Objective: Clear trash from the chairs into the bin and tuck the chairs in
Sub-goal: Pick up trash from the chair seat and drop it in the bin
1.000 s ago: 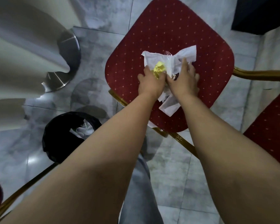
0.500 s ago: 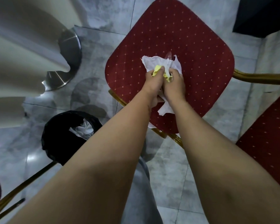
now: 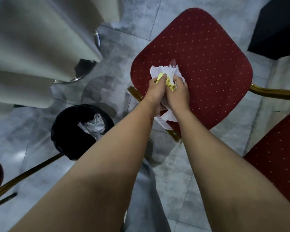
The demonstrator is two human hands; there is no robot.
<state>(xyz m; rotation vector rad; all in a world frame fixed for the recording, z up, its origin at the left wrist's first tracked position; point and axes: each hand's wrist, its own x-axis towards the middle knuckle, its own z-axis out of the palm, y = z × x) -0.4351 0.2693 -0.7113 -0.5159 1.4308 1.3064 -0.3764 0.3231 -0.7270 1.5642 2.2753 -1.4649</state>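
Note:
A red dotted chair seat (image 3: 208,64) with a gold frame lies ahead of me. Over its near left part, my left hand (image 3: 156,88) and my right hand (image 3: 178,92) press together around a bundle of trash (image 3: 164,71): crumpled white paper, a yellow scrap and a clear plastic piece sticking out at the top. More white paper hangs below my wrists. A round black bin (image 3: 70,131) stands on the floor to the lower left, with crumpled white paper (image 3: 94,125) inside.
A cream tablecloth (image 3: 32,47) hangs over a table with a metal base at the upper left. A second red chair seat (image 3: 278,151) is at the right edge, a third chair's gold frame (image 3: 20,178) at the lower left. A dark box sits at the top right. The floor is grey tile.
Both hands have drawn the spread paper together into a tight bundle. The bundle and my hands have shifted slightly toward the chair's near left edge.

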